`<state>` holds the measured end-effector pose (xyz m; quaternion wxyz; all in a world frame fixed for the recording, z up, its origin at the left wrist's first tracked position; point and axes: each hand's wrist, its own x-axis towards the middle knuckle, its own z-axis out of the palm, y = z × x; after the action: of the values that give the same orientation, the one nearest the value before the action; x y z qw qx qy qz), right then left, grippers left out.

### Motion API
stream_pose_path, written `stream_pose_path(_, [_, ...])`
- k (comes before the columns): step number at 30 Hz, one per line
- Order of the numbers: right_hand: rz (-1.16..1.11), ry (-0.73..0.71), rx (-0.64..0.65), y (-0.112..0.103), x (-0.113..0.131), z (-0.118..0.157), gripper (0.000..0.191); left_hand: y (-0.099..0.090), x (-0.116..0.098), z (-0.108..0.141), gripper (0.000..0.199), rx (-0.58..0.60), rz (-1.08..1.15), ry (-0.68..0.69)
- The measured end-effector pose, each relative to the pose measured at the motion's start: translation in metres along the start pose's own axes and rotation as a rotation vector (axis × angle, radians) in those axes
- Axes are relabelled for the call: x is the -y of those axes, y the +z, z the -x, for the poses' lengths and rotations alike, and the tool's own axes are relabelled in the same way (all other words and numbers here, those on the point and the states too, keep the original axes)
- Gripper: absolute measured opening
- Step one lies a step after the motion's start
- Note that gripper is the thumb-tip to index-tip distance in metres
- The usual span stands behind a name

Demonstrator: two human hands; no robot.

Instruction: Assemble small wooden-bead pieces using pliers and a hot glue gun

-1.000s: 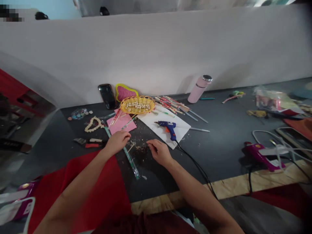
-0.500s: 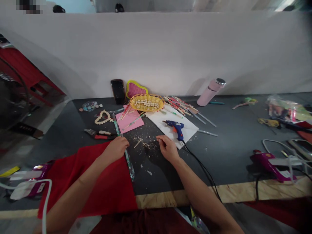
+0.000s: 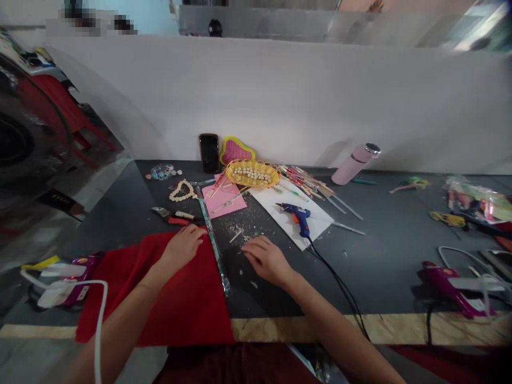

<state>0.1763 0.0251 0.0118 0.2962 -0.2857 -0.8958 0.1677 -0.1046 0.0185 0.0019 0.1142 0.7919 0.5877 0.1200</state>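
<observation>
My left hand (image 3: pixel 184 246) rests over the top of a red cloth (image 3: pixel 192 298), its fingers loosely spread beside a long green-patterned strip in clear wrapping (image 3: pixel 215 250). Nothing shows in its grasp. Low over the dark table, my right hand (image 3: pixel 267 260) has its fingers extended and slightly apart, close to scattered pale crumbs (image 3: pixel 250 234) and a short thin stick (image 3: pixel 236 236). I see nothing held there. Beyond the left hand are pliers with red handles (image 3: pixel 178 220) and a heart-shaped ring of pale beads (image 3: pixel 183 191). A blue glue gun (image 3: pixel 298 217) lies on white paper (image 3: pixel 320 229).
A yellow basket of pale beads (image 3: pixel 253 174) stands near the wall, beside a phone (image 3: pixel 209 153). Thin sticks (image 3: pixel 304 181) and a pink flask (image 3: pixel 355 164) are to its right. The glue gun's black cord (image 3: pixel 340 285) crosses the table edge. Purple power strips (image 3: pixel 456 290) lie at both sides.
My right hand has moved left and nearer to me, off the crumbs' far side, and its fingers have opened out. My left hand has shifted off the patterned strip onto the cloth.
</observation>
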Motion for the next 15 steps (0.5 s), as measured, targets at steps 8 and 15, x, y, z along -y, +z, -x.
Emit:
stream_pose_path(8, [0.224, -0.003, 0.406, 0.024, 0.041, -0.013, 0.031, -0.002, -0.009, 0.002, 0.017, 0.027, 0.04, -0.062])
stream_pose_path(15, [0.293, -0.08, 0.435, 0.035, 0.051, -0.023, 0.027, -0.021, -0.004, 0.011, 0.022, -0.126, 0.227, -0.039])
